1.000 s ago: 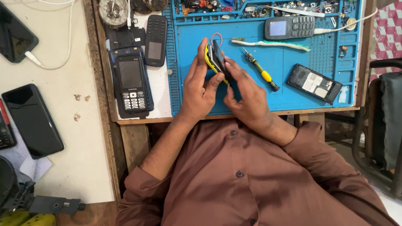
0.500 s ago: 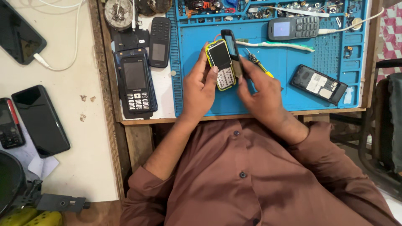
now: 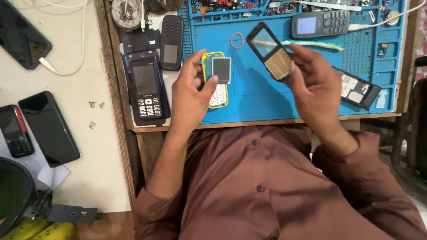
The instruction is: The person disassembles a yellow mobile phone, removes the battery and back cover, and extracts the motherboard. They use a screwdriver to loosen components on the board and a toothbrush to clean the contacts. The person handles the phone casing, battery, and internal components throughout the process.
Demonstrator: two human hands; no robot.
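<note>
1. Since half a second ago, the two hands have parted: the black front cover, which was then pressed against the yellow phone, is now lifted off to the right, clear of it.
2. The left hand is curled around the yellow phone, thumb on its face, holding it just above the blue mat near the front edge of the worktop.
3. The right hand is closed in a pinch on the front cover, holding it tilted, with its inner side showing.
4. As I judge it, the opening-up is done: the cover is off and the small screen and pale keypad lie bare. Whatever is to be done inside the phone has not begun, and no tool is in either hand.
5. Count on the mat and worktop: one grey keypad phone at the top, one opened black phone body by the right hand, a stack of dark keypad phones whose number I cannot tell, one slim black phone above it.
6. On the pale surface to the left: two black smartphones, and one small keypad phone.
7. One red rubber ring and one toothbrush lie on the mat.
</note>
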